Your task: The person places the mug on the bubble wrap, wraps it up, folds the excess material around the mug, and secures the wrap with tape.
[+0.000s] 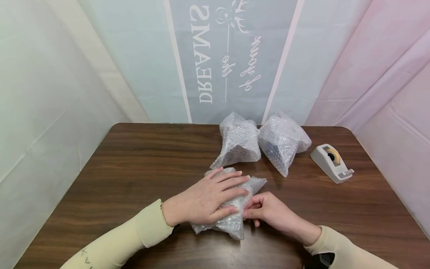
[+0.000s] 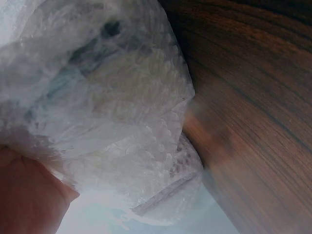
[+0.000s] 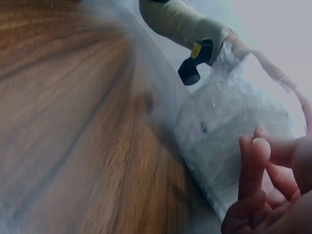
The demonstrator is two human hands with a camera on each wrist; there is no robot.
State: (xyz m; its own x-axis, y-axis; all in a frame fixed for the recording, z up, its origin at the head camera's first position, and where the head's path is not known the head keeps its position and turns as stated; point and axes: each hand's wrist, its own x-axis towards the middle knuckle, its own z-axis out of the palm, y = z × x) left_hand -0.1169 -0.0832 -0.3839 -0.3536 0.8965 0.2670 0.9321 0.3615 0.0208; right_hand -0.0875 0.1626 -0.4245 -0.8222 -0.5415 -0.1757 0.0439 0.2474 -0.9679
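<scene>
A bubble-wrapped package [image 1: 231, 224] lies on the table near the front middle. Its clear wrap is creased, with pointed corners sticking out. Across its top rests my left hand [image 1: 209, 196], palm down with the fingers stretched out. At the package's right side, my right hand [image 1: 268, 211] has thumb and forefinger together at the edge of the bubble wrap, the other fingers bent. The right wrist view shows those fingertips [image 3: 261, 144] close against the wrap [image 3: 234, 117]; the exact bit between them is hidden. Something dark shows blurrily through the wrap [image 2: 112, 87] in the left wrist view.
Two more bubble-wrapped packages [image 1: 240, 138] [image 1: 282, 138] stand side by side at the back of the brown wooden table [image 1: 151, 157]. A white tape dispenser [image 1: 330, 164] with a yellowish roll sits at the right. Printed cloth [image 1: 231, 59] hangs behind the table.
</scene>
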